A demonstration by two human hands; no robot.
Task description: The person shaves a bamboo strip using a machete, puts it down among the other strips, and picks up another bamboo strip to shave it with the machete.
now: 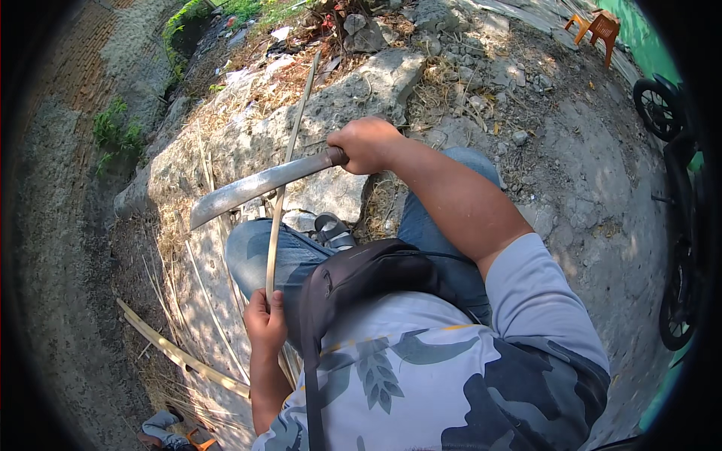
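Observation:
My right hand (pixel 370 144) is wrapped round the handle of a machete (pixel 252 186), held out in front of my knees. Its broad, worn blade points left and lies across a long, pale strip that looks like split bamboo (pixel 273 248). Fingers and thumb of my left hand (pixel 267 322) pinch the near end of this strip, beside my bent left knee (pixel 256 252). From there the strip runs up and away past the blade, its far end over a broken concrete slab (pixel 331 94).
Several thin strips (pixel 207 293) lie on the ground at the left, near a thicker split bamboo piece (pixel 180 355). Rubble and dry litter cover the far ground. A rough brick wall (pixel 68 83) rises left. An orange chair (pixel 604 28) and a motorbike (pixel 681 158) stand right.

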